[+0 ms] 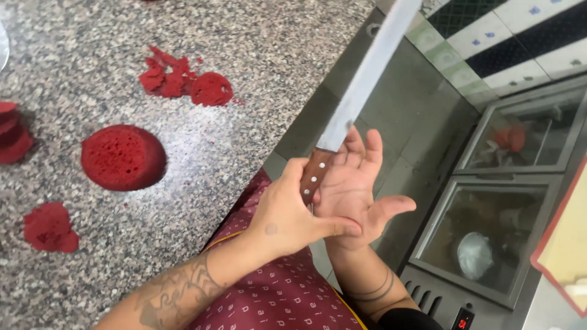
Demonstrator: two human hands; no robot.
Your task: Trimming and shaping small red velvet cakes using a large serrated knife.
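My left hand is closed around the wooden, riveted handle of a long serrated knife. Its blade points up and to the right, out past the counter edge. My right hand is held palm up with fingers spread just behind the handle, holding nothing. My left thumb rests across its palm. On the speckled granite counter, to the left of my hands, sits a round red sponge cake.
Red cake trimmings lie at the back, front left and left edge of the counter. A chest freezer with glass sliding lids stands to the right on a tiled floor. My maroon patterned apron is below.
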